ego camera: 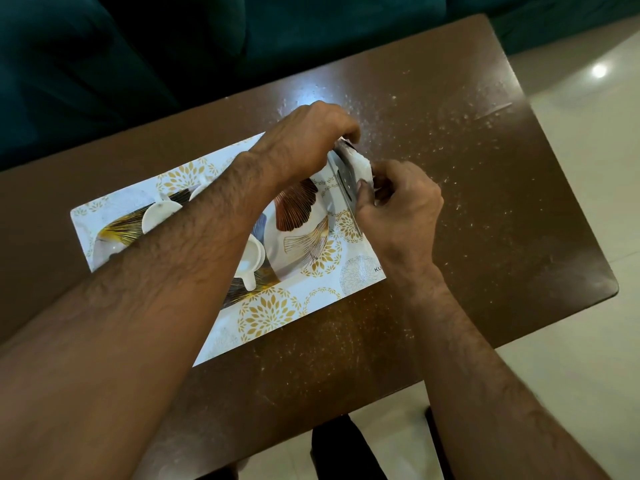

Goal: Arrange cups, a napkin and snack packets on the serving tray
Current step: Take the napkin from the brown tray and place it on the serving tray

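Note:
A white serving tray [266,311] with gold flower and fan prints lies on the brown table. Three white cups stand on it, partly hidden by my left forearm: one at the left [157,216], one behind it [202,188], one in the middle [251,259]. At the tray's far right edge, my left hand [308,140] and my right hand [398,209] both pinch a silver-and-white packet [349,171]. My fingers hide most of it, so I cannot tell whether it is a snack packet or a napkin.
The brown table [467,209] is speckled with pale crumbs or scratches right of the tray. A dark teal sofa [138,46] runs along the far side. Pale tiled floor [588,341] lies to the right, and a dark shape [346,445] shows under the near edge.

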`<state>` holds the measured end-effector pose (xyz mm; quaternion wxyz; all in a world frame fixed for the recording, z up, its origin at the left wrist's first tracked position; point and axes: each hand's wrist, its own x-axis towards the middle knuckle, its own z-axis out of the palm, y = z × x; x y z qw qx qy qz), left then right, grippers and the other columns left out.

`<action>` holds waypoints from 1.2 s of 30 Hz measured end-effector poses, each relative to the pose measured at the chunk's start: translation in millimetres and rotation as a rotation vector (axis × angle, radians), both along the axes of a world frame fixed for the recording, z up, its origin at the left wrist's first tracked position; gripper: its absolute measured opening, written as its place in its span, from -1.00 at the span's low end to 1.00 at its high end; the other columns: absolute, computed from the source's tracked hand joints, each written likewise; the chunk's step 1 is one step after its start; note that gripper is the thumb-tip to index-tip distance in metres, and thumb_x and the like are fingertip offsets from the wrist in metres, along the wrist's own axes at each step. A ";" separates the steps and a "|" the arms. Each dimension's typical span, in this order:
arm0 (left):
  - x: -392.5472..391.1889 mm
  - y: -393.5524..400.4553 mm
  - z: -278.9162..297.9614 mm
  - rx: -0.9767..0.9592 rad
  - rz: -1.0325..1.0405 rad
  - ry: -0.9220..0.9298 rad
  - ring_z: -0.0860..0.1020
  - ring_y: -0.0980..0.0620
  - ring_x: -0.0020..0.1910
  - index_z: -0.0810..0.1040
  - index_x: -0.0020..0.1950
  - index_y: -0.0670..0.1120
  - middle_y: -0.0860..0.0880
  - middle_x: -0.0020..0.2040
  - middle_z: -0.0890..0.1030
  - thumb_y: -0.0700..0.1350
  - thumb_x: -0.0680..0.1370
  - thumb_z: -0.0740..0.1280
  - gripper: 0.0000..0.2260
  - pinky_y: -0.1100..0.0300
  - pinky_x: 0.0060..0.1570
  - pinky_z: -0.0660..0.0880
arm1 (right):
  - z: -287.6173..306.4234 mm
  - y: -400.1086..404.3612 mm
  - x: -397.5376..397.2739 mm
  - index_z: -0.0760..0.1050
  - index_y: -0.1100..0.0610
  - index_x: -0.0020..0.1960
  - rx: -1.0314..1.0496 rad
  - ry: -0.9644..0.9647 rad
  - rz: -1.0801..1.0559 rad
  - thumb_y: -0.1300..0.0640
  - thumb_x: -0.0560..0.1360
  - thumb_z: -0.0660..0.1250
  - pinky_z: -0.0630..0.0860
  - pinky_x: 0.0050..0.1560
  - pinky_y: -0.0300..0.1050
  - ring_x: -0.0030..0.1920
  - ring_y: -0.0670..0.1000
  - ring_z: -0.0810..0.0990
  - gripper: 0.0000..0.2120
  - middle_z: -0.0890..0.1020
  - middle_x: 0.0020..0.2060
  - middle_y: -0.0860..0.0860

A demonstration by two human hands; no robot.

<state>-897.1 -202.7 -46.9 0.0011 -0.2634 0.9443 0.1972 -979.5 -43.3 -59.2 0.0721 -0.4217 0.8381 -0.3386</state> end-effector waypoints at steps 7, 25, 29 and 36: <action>16.9 7.0 12.8 -0.020 0.040 0.033 0.60 -0.11 0.25 0.62 0.31 -0.09 -0.08 0.24 0.66 -0.19 0.65 0.36 -0.77 0.09 0.12 0.45 | 13.6 -0.1 3.4 0.65 0.19 0.03 -0.010 0.055 -0.011 0.16 0.46 0.47 0.52 -0.15 -0.23 -0.21 -0.10 0.54 -0.82 0.68 -0.13 0.04; 293.1 31.7 32.1 -0.099 0.433 0.080 0.53 -0.14 0.38 0.49 0.43 -0.12 -0.09 0.40 0.57 -0.06 0.65 0.37 -0.63 -0.08 0.38 0.43 | 43.7 -39.9 220.1 0.50 0.26 0.41 -0.001 0.224 0.434 0.03 0.53 0.38 0.47 0.32 0.06 0.30 0.22 0.56 -0.49 0.61 0.31 0.20; 395.2 48.4 36.4 -0.090 0.602 0.063 0.49 -0.11 0.47 0.44 0.51 -0.11 -0.10 0.49 0.51 -0.06 0.64 0.39 -0.55 -0.05 0.50 0.39 | 44.7 -46.3 309.3 0.42 0.22 0.49 0.070 0.216 0.608 -0.02 0.54 0.38 0.41 0.40 0.04 0.38 0.20 0.48 -0.41 0.53 0.39 0.18; 578.7 87.5 47.5 -0.099 0.864 0.036 0.44 -0.06 0.52 0.38 0.56 -0.09 -0.10 0.52 0.46 -0.03 0.62 0.40 -0.48 -0.04 0.54 0.36 | 42.2 -51.1 481.9 0.28 0.13 0.57 0.120 0.227 0.891 -0.07 0.53 0.39 0.39 0.46 0.04 0.46 0.14 0.36 -0.31 0.43 0.47 0.11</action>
